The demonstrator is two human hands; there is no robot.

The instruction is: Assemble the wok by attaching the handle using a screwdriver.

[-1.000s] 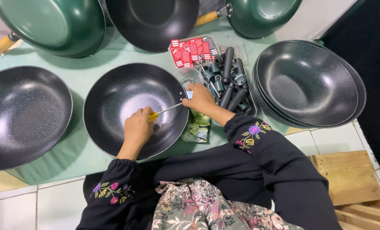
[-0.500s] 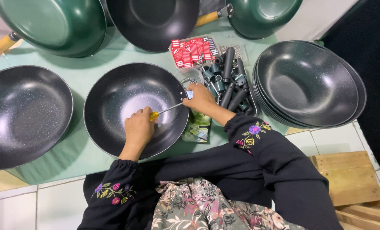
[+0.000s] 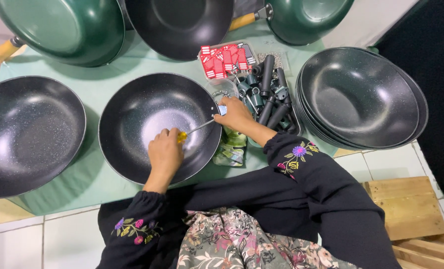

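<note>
Pale green cloth covered the tabletop [image 3: 107, 94], which filled the upper part of the frame above white floor tiles. At the centre a black speckled wok [image 3: 159, 127] was set, and inside it the left hand [image 3: 164, 154] was curled around the yellow handle of a screwdriver [image 3: 194, 130], whose thin shaft was pointed up and right toward the wok's rim. At that rim the right hand [image 3: 237, 115] was closed on a small pale part (too small to be identified). Just right of it, a tray of dark handles [image 3: 271, 94] was seen, with red packets [image 3: 224, 60] above it. A stack of black woks [image 3: 361, 97] was placed at the right, another black wok [image 3: 27, 134] at the left, and green pans [image 3: 62, 30] along the top edge.
</note>
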